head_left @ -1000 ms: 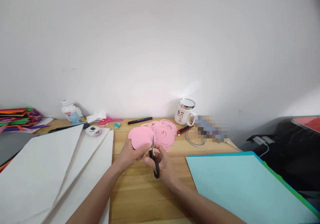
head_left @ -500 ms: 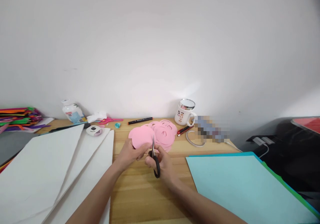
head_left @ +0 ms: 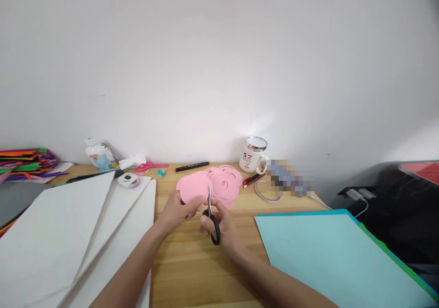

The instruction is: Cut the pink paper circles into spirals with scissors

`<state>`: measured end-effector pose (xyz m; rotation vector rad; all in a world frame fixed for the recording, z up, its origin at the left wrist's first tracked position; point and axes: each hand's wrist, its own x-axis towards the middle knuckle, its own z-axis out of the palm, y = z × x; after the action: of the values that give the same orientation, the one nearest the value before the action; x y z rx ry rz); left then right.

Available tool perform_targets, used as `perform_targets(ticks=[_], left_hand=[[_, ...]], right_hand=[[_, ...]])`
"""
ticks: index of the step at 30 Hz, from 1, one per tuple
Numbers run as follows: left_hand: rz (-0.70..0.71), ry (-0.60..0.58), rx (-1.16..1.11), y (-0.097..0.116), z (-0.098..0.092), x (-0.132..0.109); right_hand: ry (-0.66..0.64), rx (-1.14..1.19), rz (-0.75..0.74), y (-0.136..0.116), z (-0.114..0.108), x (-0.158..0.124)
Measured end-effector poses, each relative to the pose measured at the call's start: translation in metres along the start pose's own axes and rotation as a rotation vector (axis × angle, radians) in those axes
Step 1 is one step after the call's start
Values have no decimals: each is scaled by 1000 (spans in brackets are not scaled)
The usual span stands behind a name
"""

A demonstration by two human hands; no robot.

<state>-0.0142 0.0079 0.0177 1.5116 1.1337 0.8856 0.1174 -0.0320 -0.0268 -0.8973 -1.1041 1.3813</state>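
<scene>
My left hand (head_left: 180, 209) pinches the lower edge of a round piece of pink paper (head_left: 195, 186), thumb on top. In my right hand (head_left: 221, 225) is a pair of scissors (head_left: 209, 202) with black handles, fingers in the loops. Its blades point away from me and lie against the right edge of the held paper; I cannot tell whether they bite into it. Just behind and to the right lies a pile of pink paper circles (head_left: 226, 184), some with shapes cut out of them.
Large white sheets (head_left: 58, 225) lie at left, pale blue sheets (head_left: 329, 248) at right. Along the wall are a white bottle (head_left: 99, 154), a white-and-pink gadget (head_left: 128, 180), pink scissors (head_left: 151, 165), a black marker (head_left: 192, 166), a mug (head_left: 252, 157) and red-and-black pens (head_left: 253, 180).
The pink paper has shifted very slightly to the left, and the scissors' blades look a little closer together. Both hands stay in nearly the same place.
</scene>
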Motion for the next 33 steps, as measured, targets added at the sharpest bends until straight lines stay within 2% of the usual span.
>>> perform_targets(ticks=[8, 15, 24, 33], left_hand=[[19, 4, -74, -1, -1, 2], [0, 17, -28, 4, 3, 1], [19, -25, 48, 11, 4, -2], [5, -5, 51, 8, 3, -2]], right_hand=[[-22, 74, 21, 3, 2, 0], [-46, 86, 35, 9, 5, -3], [-30, 53, 21, -1, 2, -1], [-37, 65, 21, 4, 0, 1]])
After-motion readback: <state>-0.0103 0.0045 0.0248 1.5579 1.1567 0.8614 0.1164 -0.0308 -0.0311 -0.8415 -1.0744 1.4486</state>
